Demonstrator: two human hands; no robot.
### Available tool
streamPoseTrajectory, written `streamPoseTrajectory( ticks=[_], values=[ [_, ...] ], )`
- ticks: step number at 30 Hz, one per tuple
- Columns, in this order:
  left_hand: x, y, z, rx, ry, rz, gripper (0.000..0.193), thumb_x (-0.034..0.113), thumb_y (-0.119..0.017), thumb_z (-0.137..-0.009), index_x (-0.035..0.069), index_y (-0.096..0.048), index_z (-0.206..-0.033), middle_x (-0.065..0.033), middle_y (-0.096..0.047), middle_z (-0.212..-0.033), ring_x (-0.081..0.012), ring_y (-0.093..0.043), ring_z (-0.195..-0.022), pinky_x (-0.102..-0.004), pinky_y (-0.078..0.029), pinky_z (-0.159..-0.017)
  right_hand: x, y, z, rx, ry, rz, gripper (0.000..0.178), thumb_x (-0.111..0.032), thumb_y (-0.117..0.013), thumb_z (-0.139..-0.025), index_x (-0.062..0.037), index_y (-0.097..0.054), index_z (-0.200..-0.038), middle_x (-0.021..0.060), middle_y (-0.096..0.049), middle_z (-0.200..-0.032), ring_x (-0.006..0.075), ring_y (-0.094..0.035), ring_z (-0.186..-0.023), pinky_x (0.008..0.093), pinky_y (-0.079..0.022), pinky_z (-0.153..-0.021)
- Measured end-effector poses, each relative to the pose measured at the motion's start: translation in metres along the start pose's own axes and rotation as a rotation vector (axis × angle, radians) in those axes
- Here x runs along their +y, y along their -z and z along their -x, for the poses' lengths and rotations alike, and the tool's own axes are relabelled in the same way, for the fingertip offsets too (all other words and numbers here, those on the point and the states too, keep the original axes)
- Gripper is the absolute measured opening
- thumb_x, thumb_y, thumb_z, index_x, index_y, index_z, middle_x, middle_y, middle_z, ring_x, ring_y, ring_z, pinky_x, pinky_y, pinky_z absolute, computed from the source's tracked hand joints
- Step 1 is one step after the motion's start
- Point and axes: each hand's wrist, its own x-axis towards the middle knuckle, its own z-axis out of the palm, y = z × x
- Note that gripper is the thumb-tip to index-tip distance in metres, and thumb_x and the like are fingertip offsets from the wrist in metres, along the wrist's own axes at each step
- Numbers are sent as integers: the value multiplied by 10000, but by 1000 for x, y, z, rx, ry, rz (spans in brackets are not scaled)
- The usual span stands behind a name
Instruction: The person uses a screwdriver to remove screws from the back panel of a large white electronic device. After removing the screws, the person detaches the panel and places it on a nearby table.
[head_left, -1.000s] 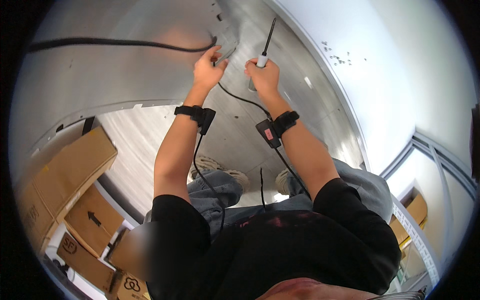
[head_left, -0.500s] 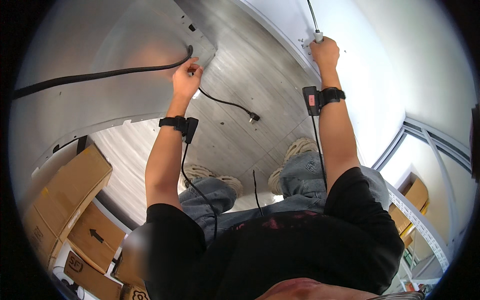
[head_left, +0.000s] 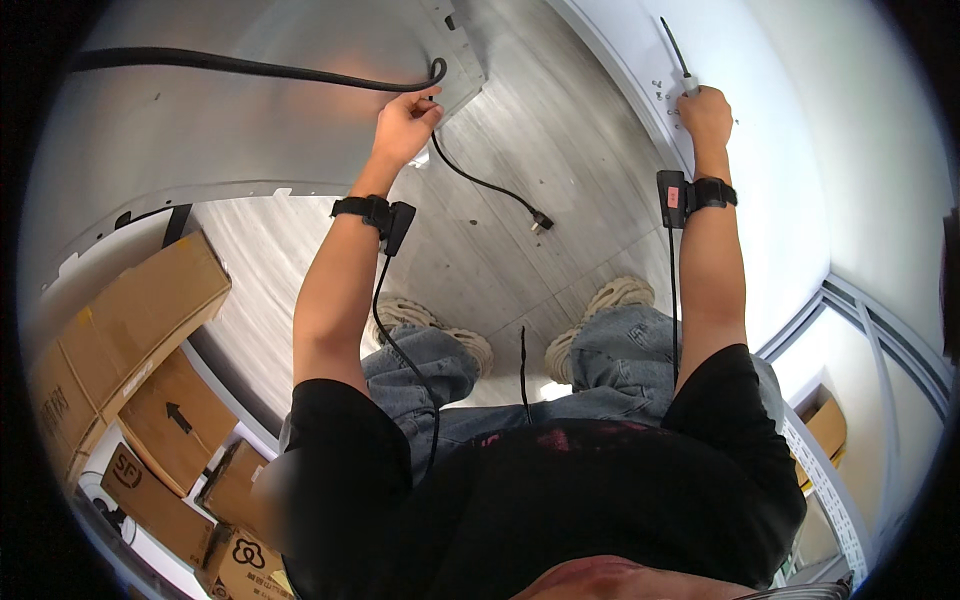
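My left hand (head_left: 405, 130) pinches a thin black power cord (head_left: 470, 178) close to the metal panel (head_left: 300, 120). Part of the cord is hidden by the fingers; its free end, a plug (head_left: 541, 221), lies on the floor. Just above that hand, a thick black hose (head_left: 260, 70) runs along the panel and curls back at its end. My right hand (head_left: 708, 115) is closed around the pale handle of a screwdriver (head_left: 674, 45), whose dark shaft points up and away. Several small screws (head_left: 659, 96) lie beside that hand on the white surface (head_left: 790, 150).
Cardboard boxes (head_left: 165, 330) are stacked at the lower left. A metal shelf rack (head_left: 820, 470) with a box stands at the lower right. Grey wood-look floor (head_left: 500, 270) lies between panel and white surface. Cables trail from black wrist straps (head_left: 712, 192).
The whole view has shifted, so both hands appear farther right. My left fingers have closed more tightly at the cord. The right hand keeps the screwdriver, its tip still pointing away.
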Motion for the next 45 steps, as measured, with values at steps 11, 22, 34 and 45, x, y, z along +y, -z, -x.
streamPoseTrajectory(
  ticks=[11, 22, 34, 45],
  values=[
    [-15, 9, -1, -118, -20, 173, 273, 62, -621, -843, 26, -615, -1113, -28, -656, -887, -98, -583, -819, -250, -465, -774, -42, 23, 17, 54, 124, -456, 361, -370, -677, -739, -26, -679, -849, 117, -666, -718, 264, -656, -680, 367, -505, -660],
    [-16, 2, 8, -23, -49, 35, 245, 82, -629, -824, 38, -645, -1064, -28, -670, -849, -107, -603, -770, -260, -483, -752, -79, -135, 130, -230, 457, -233, 393, -340, -692, -777, 38, -630, -870, 247, -644, -866, 382, -628, -866, 446, -492, -746],
    [-7, -13, 16, 165, -32, -30, 177, 87, -630, -790, 32, -674, -952, -96, -694, -870, -181, -663, -807, -295, -506, -756, -66, -148, 158, -458, 293, -125, 348, -249, -718, -755, 27, -634, -950, 238, -646, -917, 381, -622, -906, 431, -496, -803],
    [-12, -28, 23, 356, -90, 35, 161, 60, -628, -788, 18, -678, -935, -83, -695, -904, -164, -654, -840, -288, -497, -760, -57, -187, 147, -407, 344, -123, 270, -187, -665, -682, 36, -651, -833, 240, -646, -880, 385, -621, -886, 442, -490, -800]
  ],
)
